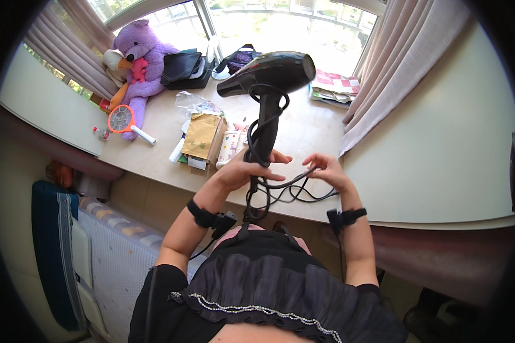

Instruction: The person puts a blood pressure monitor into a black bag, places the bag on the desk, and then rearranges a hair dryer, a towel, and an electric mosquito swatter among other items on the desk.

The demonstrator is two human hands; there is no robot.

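Observation:
A black hair dryer (268,75) stands upright before me, its nozzle pointing left. My left hand (253,169) grips the lower end of its handle. Black power cord (257,133) is wound around the handle in loose turns. To the right, my right hand (326,169) pinches a stretch of the cord between thumb and fingers. More cord hangs in loops below the handle and lies over the front edge of the desk (309,150).
Left of the dryer lie a brown paper package (201,135) and a patterned white pouch (228,148). An orange-rimmed electric swatter (121,118) rests beside a purple teddy bear (148,64). Folded cloths (335,85) sit by the right curtain (395,64).

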